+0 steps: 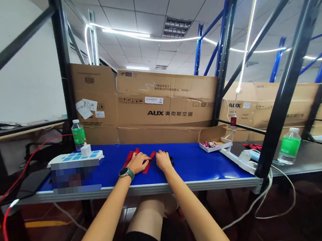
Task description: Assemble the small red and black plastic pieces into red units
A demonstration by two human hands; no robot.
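My left hand [138, 163], with a watch on a green strap [125, 172] at its wrist, lies over the blue tabletop with its fingers stretched out. Its fingertips reach a red strip [146, 169] that slants between my two hands. Another red piece [129, 157] shows beside and behind this hand. Curled closed, my right hand [162, 160] rests just right of the slanted strip; whatever its fingers hold is hidden. Small black pieces [172, 159] lie against its right side, partly covered.
A white power strip [75, 157] and a green-labelled bottle [78, 135] stand at left. Toward the right are an open white box [214, 145] with small red items, and another power strip [238, 162]. Cardboard [164, 101] walls the back; a black rack post [277, 73] rises at right.
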